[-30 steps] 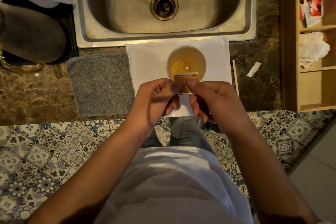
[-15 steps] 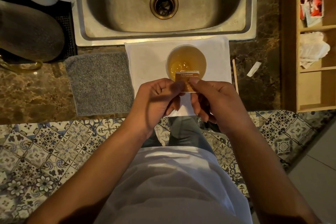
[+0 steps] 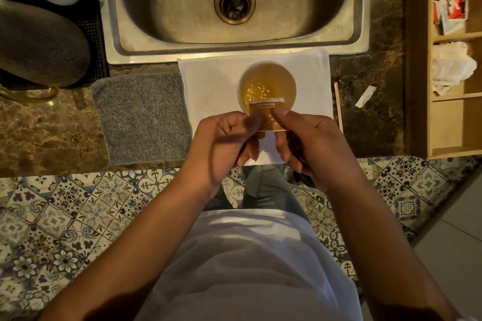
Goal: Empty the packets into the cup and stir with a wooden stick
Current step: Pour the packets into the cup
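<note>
A white cup [image 3: 267,68] holding amber liquid stands on a white cloth [image 3: 211,81] just in front of the sink. Over its near rim I hold a small brown packet [image 3: 267,113] upright. My left hand [image 3: 224,138] pinches the packet's left side and my right hand [image 3: 310,143] pinches its right side, thumbs on the front face. A wooden stick [image 3: 338,104] lies on the counter at the cloth's right edge. A torn white strip [image 3: 365,96] lies farther right.
A steel sink [image 3: 234,8] fills the back. A grey cloth [image 3: 143,117] lies left of the white one. A wooden shelf box [image 3: 456,65] with red packets [image 3: 451,8] and crumpled wrappers stands at right. A dark rounded object [image 3: 39,44] sits at far left.
The packet and both hands have shifted very slightly; the grip on the packet is the same.
</note>
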Available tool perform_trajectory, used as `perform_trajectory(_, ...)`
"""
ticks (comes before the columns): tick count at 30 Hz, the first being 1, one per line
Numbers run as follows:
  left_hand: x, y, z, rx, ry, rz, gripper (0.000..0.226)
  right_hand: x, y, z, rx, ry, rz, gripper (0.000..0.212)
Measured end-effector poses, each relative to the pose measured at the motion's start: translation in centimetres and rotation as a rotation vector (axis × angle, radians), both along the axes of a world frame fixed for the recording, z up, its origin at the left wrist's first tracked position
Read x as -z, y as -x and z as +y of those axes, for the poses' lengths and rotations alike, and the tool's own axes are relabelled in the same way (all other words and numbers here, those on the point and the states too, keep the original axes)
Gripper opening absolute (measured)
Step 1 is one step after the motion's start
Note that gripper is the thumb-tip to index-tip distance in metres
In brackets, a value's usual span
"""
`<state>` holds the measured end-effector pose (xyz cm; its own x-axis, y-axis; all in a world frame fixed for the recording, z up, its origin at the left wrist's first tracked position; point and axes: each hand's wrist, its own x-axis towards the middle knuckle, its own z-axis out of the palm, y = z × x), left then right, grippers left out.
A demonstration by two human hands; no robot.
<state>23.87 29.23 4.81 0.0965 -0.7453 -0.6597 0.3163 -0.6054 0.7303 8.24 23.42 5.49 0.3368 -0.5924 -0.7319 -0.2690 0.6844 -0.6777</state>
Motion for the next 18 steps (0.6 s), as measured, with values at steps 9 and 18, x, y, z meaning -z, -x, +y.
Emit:
perform_trajectory(9, 0.11, 0.00, -0.01, -0.018, -0.015, 0.024, 0.035, 0.48, 0.02, 0.10, 0.038, -0.033, -0.051, 0.046)
perform_trajectory(18, 0.09, 0.06, -0.18, -0.042, -0.028, 0.024, 0.042, 0.29, 0.07, -0.10, 0.092, -0.063, -0.123, 0.044)
